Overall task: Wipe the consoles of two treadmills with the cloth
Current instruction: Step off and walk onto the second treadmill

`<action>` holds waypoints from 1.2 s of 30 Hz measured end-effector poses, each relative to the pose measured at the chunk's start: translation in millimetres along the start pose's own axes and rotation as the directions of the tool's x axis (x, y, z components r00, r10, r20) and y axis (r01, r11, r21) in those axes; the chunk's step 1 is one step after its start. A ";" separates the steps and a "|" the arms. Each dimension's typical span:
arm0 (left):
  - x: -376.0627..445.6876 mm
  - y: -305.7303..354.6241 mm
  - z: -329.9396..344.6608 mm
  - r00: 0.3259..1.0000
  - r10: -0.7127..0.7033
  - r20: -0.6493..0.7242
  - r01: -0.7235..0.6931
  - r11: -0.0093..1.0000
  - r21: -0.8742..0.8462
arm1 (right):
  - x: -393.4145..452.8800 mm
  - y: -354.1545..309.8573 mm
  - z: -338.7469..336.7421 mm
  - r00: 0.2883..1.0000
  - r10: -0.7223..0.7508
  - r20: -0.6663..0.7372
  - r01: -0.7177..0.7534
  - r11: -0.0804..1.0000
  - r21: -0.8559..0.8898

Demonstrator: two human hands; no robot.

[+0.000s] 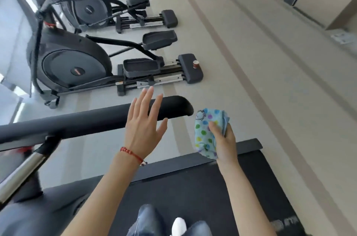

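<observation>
I stand on a treadmill belt, my legs and a white shoe at the bottom edge. My right hand is shut on a folded light-blue cloth with coloured dots, held above the belt's left edge. My left hand, with a red string bracelet on the wrist, is open with fingers spread, hovering over the black padded handrail of the treadmill. No treadmill console is in view.
Two black elliptical trainers stand on the pale floor beyond the handrail. A small brown paper cup sits on the nearer one's rear foot. A silver upright post rises at lower left. Cabinets line the top right.
</observation>
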State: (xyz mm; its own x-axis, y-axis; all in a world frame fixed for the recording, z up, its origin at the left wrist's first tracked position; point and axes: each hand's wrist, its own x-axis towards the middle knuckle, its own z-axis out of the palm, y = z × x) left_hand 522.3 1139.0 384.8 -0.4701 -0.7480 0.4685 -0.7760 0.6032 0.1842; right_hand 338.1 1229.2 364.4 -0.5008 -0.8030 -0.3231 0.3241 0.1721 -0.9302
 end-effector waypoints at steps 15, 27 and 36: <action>107.1 157.8 127.9 0.819 0.554 0.153 -0.483 0.807 -0.339 | 10.8 7.8 -158.6 0.848 -0.087 -0.523 0.138 0.989 0.058; 127.2 291.1 207.7 0.608 0.772 0.186 -0.604 0.602 -0.522 | 4.3 8.2 -258.3 0.571 0.006 -0.821 0.155 0.981 0.116; 120.3 456.4 260.5 0.475 0.862 0.179 -0.674 0.487 -0.555 | -8.3 -17.9 -415.5 0.504 -0.067 -0.861 0.213 0.976 0.049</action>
State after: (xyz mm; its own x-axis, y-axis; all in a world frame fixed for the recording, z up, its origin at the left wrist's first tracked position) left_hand 2.0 1252.2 300.2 -0.9673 0.1149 0.2262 0.1723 0.9519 0.2535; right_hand 3.0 1469.9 311.3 -0.9652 0.0755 -0.2504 0.2488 -0.0304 -0.9681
